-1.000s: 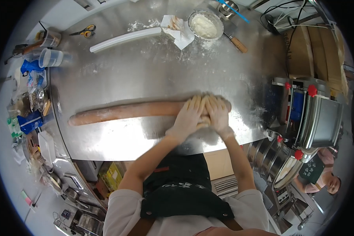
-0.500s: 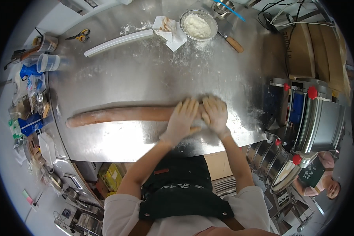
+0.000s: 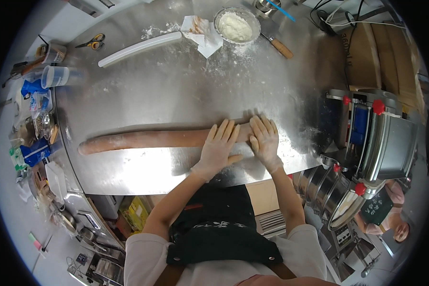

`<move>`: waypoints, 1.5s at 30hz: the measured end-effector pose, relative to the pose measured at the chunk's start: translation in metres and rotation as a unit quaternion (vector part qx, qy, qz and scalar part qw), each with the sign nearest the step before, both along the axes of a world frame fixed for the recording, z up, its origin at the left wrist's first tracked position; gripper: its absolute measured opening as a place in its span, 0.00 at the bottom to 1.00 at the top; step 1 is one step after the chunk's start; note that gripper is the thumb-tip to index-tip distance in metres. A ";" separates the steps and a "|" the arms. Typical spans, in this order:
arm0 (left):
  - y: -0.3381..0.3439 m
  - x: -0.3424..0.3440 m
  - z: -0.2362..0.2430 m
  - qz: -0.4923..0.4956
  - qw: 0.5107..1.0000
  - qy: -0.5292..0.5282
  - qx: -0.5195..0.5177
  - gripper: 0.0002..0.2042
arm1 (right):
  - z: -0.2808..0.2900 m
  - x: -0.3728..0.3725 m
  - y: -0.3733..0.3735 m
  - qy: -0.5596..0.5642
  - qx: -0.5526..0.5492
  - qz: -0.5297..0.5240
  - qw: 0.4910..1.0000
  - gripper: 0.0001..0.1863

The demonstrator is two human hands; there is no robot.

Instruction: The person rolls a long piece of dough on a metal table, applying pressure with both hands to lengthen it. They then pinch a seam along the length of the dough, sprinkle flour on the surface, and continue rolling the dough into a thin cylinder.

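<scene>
A long brown dough roll (image 3: 148, 139) lies from left to right across the steel table (image 3: 143, 95), with a dusting of flour at its left end. My left hand (image 3: 217, 145), in a thin see-through glove, rests on the roll right of its middle, fingers stretched out and thumb pointing right. On the roll's right end lies my right hand (image 3: 265, 138), also gloved, its fingers flat and pointing away from me. Between the two hands a short piece of dough shows. The very end of the roll is hidden under the right hand.
Toward the back are a bowl of flour (image 3: 235, 26), a wooden-handled tool (image 3: 281, 48), a crumpled white paper (image 3: 206, 43), a long white plastic strip (image 3: 138, 49) and scissors (image 3: 96, 42). A steel machine with red knobs (image 3: 378, 107) borders the right side. Clear plastic cup (image 3: 57, 76) stands left.
My right hand has shifted slightly right, widening the gap to my left hand, so more dough shows between them. The left hand stays at nearly the same spot on the roll.
</scene>
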State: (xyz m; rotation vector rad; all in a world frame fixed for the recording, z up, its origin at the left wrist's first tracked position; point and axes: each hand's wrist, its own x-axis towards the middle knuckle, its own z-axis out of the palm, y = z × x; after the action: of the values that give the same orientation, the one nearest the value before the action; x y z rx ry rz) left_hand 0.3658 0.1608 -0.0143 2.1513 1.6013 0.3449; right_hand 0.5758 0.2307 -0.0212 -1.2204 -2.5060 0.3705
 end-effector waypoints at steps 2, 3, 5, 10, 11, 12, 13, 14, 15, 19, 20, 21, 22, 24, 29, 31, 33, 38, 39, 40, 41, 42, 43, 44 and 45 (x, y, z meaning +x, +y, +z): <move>-0.008 -0.014 0.006 0.078 0.995 -0.058 -0.032 0.47 | 0.004 0.004 -0.008 -0.078 -0.051 -0.029 0.995 0.28; -0.004 -0.031 0.002 0.123 0.991 -0.042 0.017 0.46 | 0.009 -0.005 -0.002 -0.078 -0.051 -0.032 0.995 0.28; 0.014 -0.058 -0.009 0.168 0.983 -0.023 0.064 0.45 | 0.021 -0.046 0.029 -0.028 -0.012 -0.099 0.995 0.29; -0.014 -0.054 -0.008 0.129 0.985 0.113 0.004 0.45 | 0.000 -0.058 -0.007 -0.097 -0.054 -0.013 0.994 0.34; -0.039 -0.051 -0.002 0.090 0.990 0.099 -0.052 0.44 | -0.001 -0.048 -0.036 -0.104 -0.049 -0.002 0.993 0.34; -0.071 -0.046 -0.004 0.085 0.990 0.107 -0.040 0.43 | -0.004 -0.036 -0.071 -0.104 -0.011 -0.012 0.994 0.33; -0.101 -0.039 -0.012 0.078 0.990 0.113 -0.026 0.43 | -0.019 -0.020 -0.109 -0.110 -0.001 -0.025 0.994 0.33; -0.120 -0.036 -0.021 0.058 0.992 0.112 -0.027 0.42 | -0.025 -0.011 -0.127 -0.110 -0.011 -0.036 0.993 0.32; -0.109 -0.037 -0.022 0.058 0.992 0.108 -0.025 0.42 | -0.029 -0.006 -0.134 -0.110 -0.021 -0.046 0.993 0.32; 0.002 -0.062 0.003 0.146 0.987 0.073 -0.010 0.37 | 0.009 -0.059 0.007 -0.077 -0.014 -0.102 0.992 0.30; 0.025 -0.067 0.003 0.186 0.979 0.078 0.011 0.35 | 0.013 -0.070 0.042 -0.091 0.004 -0.103 0.990 0.30; 0.033 -0.072 -0.003 0.187 0.979 0.079 0.010 0.35 | 0.015 -0.080 0.063 -0.101 0.025 -0.101 0.989 0.30; 0.039 -0.079 -0.011 0.222 0.970 0.094 0.032 0.34 | 0.016 -0.081 0.062 -0.100 0.026 -0.098 0.990 0.30; 0.020 -0.076 -0.013 0.229 0.970 0.075 0.043 0.33 | 0.016 -0.071 0.049 -0.124 0.006 -0.038 0.992 0.29; -0.108 -0.051 -0.012 0.124 0.988 0.075 -0.049 0.36 | -0.038 0.010 -0.112 -0.139 0.076 -0.063 0.985 0.30; -0.075 -0.069 -0.004 0.119 0.987 0.092 -0.050 0.36 | -0.009 -0.021 -0.064 -0.121 0.034 -0.065 0.990 0.30; -0.017 -0.075 -0.005 0.170 0.980 0.108 0.009 0.39 | -0.005 -0.027 -0.002 -0.025 0.001 -0.062 0.998 0.26; 0.053 -0.058 -0.023 0.229 0.968 0.066 0.075 0.41 | -0.003 -0.041 0.070 -0.024 0.018 -0.061 0.998 0.24; 0.059 -0.041 -0.009 0.189 0.979 -0.012 0.078 0.40 | -0.001 -0.039 0.059 -0.004 0.017 -0.049 0.999 0.25; 0.070 -0.021 0.023 0.093 0.993 -0.047 -0.047 0.40 | 0.002 -0.034 0.046 0.013 0.015 -0.038 0.999 0.27; 0.077 -0.007 0.051 -0.005 0.983 -0.081 -0.168 0.40 | 0.002 -0.028 0.034 0.013 0.014 -0.039 0.999 0.27; 0.064 0.004 0.038 -0.004 0.983 -0.082 -0.166 0.40 | -0.001 -0.022 0.020 -0.013 0.013 -0.010 1.000 0.29; 0.041 0.016 0.008 -0.012 0.997 -0.053 -0.063 0.42 | -0.005 -0.018 0.006 -0.036 0.012 0.024 0.999 0.31; 0.023 0.028 -0.018 -0.025 0.998 -0.026 0.043 0.44 | -0.011 -0.005 -0.009 -0.022 0.012 0.042 0.999 0.30; 0.003 0.033 -0.030 -0.039 0.993 -0.032 0.111 0.46 | -0.017 0.007 -0.023 -0.009 0.012 0.053 0.998 0.30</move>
State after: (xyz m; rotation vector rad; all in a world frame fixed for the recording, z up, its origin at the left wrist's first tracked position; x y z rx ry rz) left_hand 0.3988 0.1639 -0.0445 2.3337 1.4988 0.5860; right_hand 0.5830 0.2073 -0.0381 -1.0894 -2.5908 0.3555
